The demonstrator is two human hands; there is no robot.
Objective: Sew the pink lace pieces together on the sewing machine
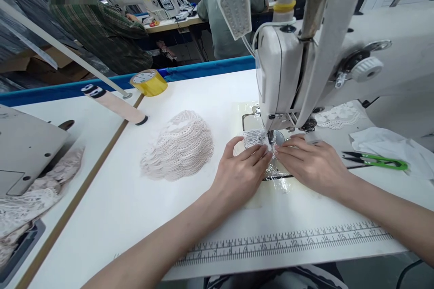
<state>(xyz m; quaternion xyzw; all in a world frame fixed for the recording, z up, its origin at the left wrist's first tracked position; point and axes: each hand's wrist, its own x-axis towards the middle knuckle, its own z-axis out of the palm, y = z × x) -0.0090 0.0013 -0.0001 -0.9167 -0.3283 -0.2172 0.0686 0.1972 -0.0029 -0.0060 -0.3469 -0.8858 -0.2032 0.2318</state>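
Observation:
A small piece of white lace (255, 137) lies under the presser foot (270, 136) of a white sewing machine (281, 67). My left hand (241, 172) presses and grips the lace just left of the foot, thumb spread and the other fingers bent. From the right, my right hand (310, 165) has its fingers pressed together at the lace's near right edge, close to the needle; its fingertips are partly hidden. To the left on the white table (115, 207) sits a fanned stack of pale lace pieces (179, 146).
Green thread snips (379, 160) and white cloth (393, 144) lie to the right. A yellow tape roll (149, 82) and a thread tube (115, 104) sit at back left. Another machine (27, 149) with lace stands far left. Two people work beyond the blue edge (210, 67).

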